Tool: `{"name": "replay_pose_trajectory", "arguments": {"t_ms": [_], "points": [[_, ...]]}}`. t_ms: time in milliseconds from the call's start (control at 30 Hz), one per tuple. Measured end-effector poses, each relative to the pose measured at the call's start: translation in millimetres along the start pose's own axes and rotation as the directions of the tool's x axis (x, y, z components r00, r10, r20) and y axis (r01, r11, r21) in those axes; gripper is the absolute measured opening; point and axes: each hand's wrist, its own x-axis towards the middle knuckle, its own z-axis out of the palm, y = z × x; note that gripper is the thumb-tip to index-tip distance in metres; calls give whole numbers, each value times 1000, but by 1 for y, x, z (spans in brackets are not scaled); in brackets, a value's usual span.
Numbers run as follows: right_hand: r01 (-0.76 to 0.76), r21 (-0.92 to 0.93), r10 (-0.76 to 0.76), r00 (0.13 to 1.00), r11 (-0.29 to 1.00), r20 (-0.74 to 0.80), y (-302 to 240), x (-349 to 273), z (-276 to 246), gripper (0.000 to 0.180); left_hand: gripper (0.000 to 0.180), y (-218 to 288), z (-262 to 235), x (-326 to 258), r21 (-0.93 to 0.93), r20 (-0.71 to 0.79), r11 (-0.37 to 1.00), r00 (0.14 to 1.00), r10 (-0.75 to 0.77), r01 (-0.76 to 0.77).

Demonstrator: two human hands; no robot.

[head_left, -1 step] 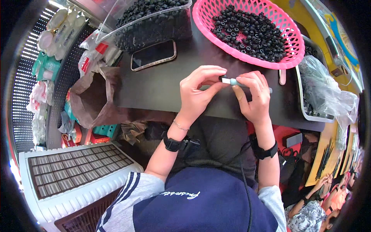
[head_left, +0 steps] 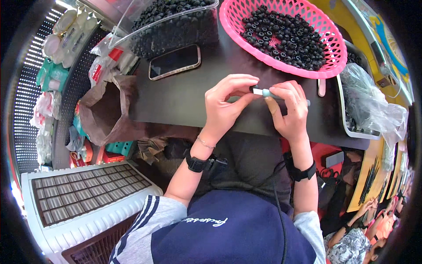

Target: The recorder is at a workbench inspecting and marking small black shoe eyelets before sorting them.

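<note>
Between thumb and fingers of my left hand is a small black part, mostly covered by the fingertips. My right hand is closed round a slim tool with a pale blue-green handle. Its flat white end points left and meets the black part, or lies right against it. What the tool is exactly, I cannot make out. Both hands are raised over the near part of the dark table. Beyond them a pink lattice basket holds many small black ring-shaped parts.
A clear plastic bin of black parts stands at the back left, a phone before it. On the right, crumpled clear bags lie over a tray. Left are a brown bag and a white air cooler. Other people sit lower right.
</note>
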Motion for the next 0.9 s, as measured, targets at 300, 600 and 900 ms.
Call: {"name": "replay_pose_trajectory", "arguments": {"t_ms": [300,600,900], "points": [[12,-1,-12,1000,1000,-1,0,0,-1,26,29,-2,-2,0,14,7,999,999,40,-40],[12,0,-12,1000,1000,-2,0,1,-1,25,27,-3,-2,-1,-17,0,1000,1000,-4,4],[20,16,-20,1000,1000,-12,0,2,-1,23,27,-2,-2,-1,-30,14,999,1000,-27,27]]}}
